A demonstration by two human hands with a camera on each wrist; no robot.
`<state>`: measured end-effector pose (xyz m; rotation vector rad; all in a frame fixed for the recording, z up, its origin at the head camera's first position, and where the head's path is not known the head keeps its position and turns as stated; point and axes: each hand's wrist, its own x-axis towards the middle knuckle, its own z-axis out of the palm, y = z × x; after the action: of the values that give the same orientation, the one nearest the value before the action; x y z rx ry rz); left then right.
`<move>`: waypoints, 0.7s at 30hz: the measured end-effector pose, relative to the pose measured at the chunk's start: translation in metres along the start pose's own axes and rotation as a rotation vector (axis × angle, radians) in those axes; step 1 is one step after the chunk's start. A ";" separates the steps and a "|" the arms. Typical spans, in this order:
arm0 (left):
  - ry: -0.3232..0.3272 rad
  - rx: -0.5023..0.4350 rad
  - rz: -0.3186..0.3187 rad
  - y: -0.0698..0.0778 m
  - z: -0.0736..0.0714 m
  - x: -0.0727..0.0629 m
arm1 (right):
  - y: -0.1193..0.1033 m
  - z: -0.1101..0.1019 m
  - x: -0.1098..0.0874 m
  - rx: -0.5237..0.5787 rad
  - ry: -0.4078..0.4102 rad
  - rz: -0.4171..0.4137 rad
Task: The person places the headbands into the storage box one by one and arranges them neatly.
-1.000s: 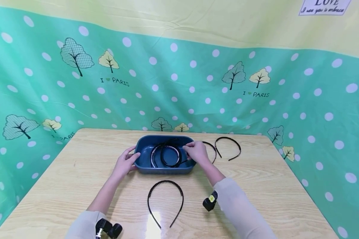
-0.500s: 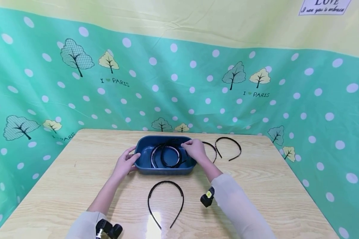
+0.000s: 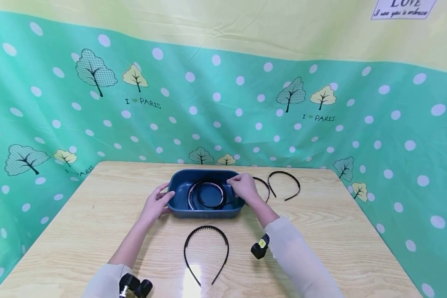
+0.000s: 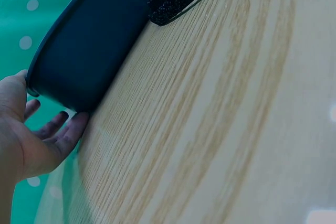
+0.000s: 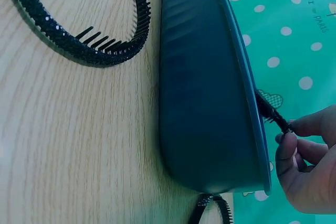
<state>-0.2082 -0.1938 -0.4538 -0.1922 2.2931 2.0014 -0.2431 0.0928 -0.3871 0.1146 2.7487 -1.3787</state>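
Note:
A dark blue oblong plastic box [image 3: 205, 214] holds several overlapping black headbands [image 3: 223, 203], one with a pale inner edge. My left hand [image 3: 157, 202] grips the box's left end, thumb on the rim and fingers below it outside. In the left wrist view that hand [image 4: 39, 135] shows at the box's corner. Over the right end is my right hand [image 3: 243, 188]. Its thumb and forefinger pinch a black toothed headband [image 5: 270, 107], which slants down past the rim; the box wall hides the rest in the right wrist view.
A black toothed headband [image 3: 207, 227] lies on the wood-grain table [image 3: 97, 231] in front of the box. To its right lie two more, one headband [image 3: 262, 181] partly behind my right hand and another headband [image 3: 284, 171] farther off. A green dotted cloth [image 3: 216, 124] hangs behind.
My right hand has shifted slightly, first up and left, then a little back. The upper black headband in the box has slid slightly left. My left hand and the box stay put.

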 end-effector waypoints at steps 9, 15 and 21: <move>0.000 0.002 0.012 0.000 0.000 0.000 | -0.003 0.002 -0.005 0.106 0.004 0.025; -0.001 0.006 0.010 0.001 0.000 -0.001 | -0.003 0.006 -0.008 0.164 0.019 0.027; -0.003 0.005 0.002 0.000 0.000 0.000 | -0.002 0.012 -0.011 0.241 0.018 0.027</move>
<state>-0.2083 -0.1934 -0.4538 -0.1857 2.2968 1.9955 -0.2318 0.0816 -0.3919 0.1756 2.5726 -1.7042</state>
